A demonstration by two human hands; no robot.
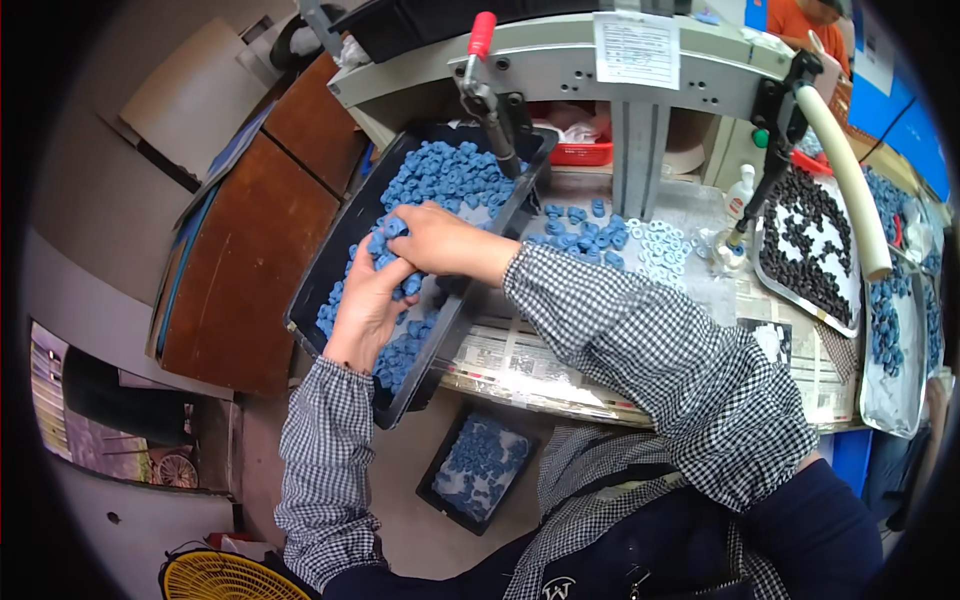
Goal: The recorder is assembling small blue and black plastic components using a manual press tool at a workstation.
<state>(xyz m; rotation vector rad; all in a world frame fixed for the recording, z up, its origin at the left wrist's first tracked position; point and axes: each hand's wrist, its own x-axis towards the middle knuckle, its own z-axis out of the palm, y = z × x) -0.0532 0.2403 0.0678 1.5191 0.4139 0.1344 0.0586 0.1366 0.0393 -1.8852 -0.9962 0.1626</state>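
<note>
Over a black crate (448, 338) at the left of the bench, my two hands meet around a clump of small blue ring-shaped parts (385, 248). My left hand (362, 308) cups the clump from below, its thumb toward the right hand. From the right, my right hand (445, 242) reaches across, its fingers curled over blue parts at the top of the clump. Many more loose blue parts (440, 175) lie inside the crate, at its far end and beneath my hands. Fingers partly hide the held parts.
Blue parts (585, 240) and white rings (663, 250) lie on the bench. A red-handled toggle clamp (481, 35) overhangs the crate. Farther right are a lever with a cream tube (850, 180), a white bottle (740, 190) and black parts (800, 235). Another crate (522, 502) stands on the floor.
</note>
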